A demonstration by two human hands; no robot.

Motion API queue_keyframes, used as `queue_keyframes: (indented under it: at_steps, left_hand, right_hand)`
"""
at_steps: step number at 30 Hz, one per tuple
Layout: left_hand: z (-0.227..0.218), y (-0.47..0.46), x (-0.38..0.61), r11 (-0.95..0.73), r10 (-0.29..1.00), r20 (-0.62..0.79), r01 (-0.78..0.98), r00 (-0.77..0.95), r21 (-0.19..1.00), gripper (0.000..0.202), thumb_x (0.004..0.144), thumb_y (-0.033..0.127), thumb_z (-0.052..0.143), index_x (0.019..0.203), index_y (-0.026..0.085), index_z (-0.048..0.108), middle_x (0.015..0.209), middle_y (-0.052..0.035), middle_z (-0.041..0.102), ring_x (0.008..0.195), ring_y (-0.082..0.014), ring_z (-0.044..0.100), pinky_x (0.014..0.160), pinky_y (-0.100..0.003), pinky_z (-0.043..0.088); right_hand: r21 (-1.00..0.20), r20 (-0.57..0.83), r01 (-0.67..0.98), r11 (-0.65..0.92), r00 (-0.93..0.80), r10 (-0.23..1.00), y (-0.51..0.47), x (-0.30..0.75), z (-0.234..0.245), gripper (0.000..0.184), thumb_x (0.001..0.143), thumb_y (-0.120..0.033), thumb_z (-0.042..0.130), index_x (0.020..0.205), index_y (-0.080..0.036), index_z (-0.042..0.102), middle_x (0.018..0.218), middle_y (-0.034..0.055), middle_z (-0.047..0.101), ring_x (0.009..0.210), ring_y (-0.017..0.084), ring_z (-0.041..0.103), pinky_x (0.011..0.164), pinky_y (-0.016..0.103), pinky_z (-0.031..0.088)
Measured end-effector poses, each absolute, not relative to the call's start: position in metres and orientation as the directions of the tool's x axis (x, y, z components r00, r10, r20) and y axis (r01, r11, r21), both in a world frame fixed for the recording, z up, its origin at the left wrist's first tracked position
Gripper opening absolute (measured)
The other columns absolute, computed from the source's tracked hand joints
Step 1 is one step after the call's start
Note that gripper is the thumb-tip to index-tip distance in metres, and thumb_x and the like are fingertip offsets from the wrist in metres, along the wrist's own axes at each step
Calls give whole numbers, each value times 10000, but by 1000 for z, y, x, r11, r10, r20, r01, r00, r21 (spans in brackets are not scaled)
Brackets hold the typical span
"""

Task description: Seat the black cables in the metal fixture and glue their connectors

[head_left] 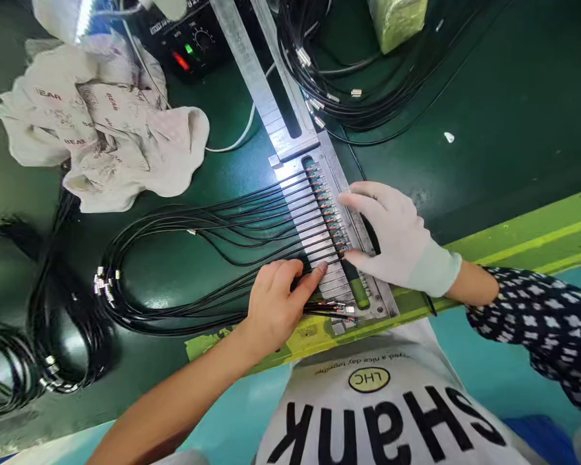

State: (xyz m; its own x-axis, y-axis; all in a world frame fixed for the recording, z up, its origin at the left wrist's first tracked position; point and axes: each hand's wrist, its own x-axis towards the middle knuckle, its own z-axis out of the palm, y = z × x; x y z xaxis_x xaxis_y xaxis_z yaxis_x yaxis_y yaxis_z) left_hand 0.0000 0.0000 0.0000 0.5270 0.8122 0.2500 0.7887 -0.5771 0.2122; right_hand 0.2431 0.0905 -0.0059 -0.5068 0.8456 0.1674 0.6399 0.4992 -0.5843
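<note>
Here the bare left hand (275, 303) presses black cables (213, 226) into the slotted metal fixture (319, 226) at the green table's (489, 129) near edge, fingers together on them. The white-gloved right hand (392, 236) lies flat, open, on the fixture's right rail.

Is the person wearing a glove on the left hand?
No, the left hand is bare as it presses the black cables on the metal fixture; only the right hand has a white glove.
</note>
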Motion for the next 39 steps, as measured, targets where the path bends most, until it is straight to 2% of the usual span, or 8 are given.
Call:
queue_keyframes:
  at_steps: [5,8,11,14,19,25,33,39]
  left_hand:
    - [0,-3,-5,-588,807,103,775,582,231,434,964,80,466,1388,165,505,855,-51,599,742,-180,476,639,-324,321]
    - [9,-13,-8,-494,850,40,770,525,403,385,982,127,497,1363,178,492,949,-48,648,821,-169,535,706,-327,372]
    - [20,-26,-12,-322,878,-110,746,466,583,230,988,192,537,1217,176,549,1033,-61,640,946,-177,556,824,-341,428]
    - [27,-33,-15,-163,874,-237,715,425,680,117,1000,197,509,1071,186,601,1022,-60,608,982,-176,544,872,-335,458]
    - [27,-28,-15,-73,921,-183,616,343,785,138,977,161,553,1051,208,659,1012,-35,629,944,-131,595,833,-265,504]
    - [12,-9,8,-341,926,127,646,355,682,147,924,95,609,1053,159,639,998,-66,629,949,-153,589,852,-295,519]
    - [0,6,27,-484,864,183,672,469,560,247,934,65,545,1153,163,603,974,-72,589,900,-170,553,766,-297,512]
    - [-1,9,27,-505,854,208,666,477,549,286,923,38,528,1176,156,590,1006,-88,599,912,-171,563,782,-290,524]
  right_hand:
    - [-598,212,601,531,-520,827,91,247,-10,739,735,-323,741,1409,-210,458,1447,141,497,1339,352,479,1120,548,400]
    - [-616,234,567,547,-532,814,92,250,-12,747,756,-386,746,1419,-218,446,1454,141,502,1337,369,484,1102,579,407]
    - [-640,247,533,553,-539,805,93,252,-15,723,783,-415,735,1418,-226,446,1450,131,517,1338,365,489,1102,584,410]
    - [-649,257,538,538,-511,821,92,252,-16,656,823,-395,701,1408,-218,460,1441,123,529,1345,348,486,1117,571,403]
    - [-666,269,527,527,-490,829,92,251,-15,600,858,-400,677,1388,-198,484,1413,133,553,1334,340,500,1124,555,406]
    - [-687,264,528,499,-458,849,92,250,-13,540,885,-393,651,1369,-212,493,1393,121,568,1321,327,516,1111,546,420]
    - [-709,268,497,500,-466,843,96,251,-13,490,906,-359,627,1352,-206,493,1380,127,570,1320,314,518,1114,532,420]
    - [-720,266,483,498,-471,841,97,252,-13,471,906,-353,633,1334,-206,504,1378,120,573,1305,314,523,1102,536,423]
